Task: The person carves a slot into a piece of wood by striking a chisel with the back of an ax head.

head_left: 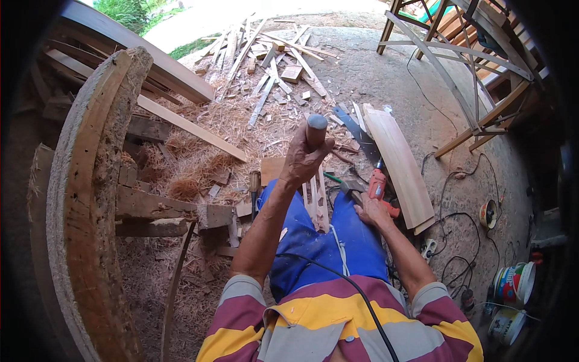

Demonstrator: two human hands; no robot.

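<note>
Woodworking is in hand, and the step looks like sorting out tools: the left hand (pixel 303 158) is clenched round a rounded wooden piece (pixel 316 131), raised with its greyish end toward the camera, while the right hand (pixel 374 213) rests against a red drill (pixel 377 183) by the right thigh; whether its fingers wrap fully around the grip I cannot tell. Slotted wood (pixel 321 210) lies between the legs in blue trousers (pixel 366 247), touched by neither hand. The next move probably calls for a sure grip on the drill, minding the saw (pixel 357 134) just beyond its chuck
</note>
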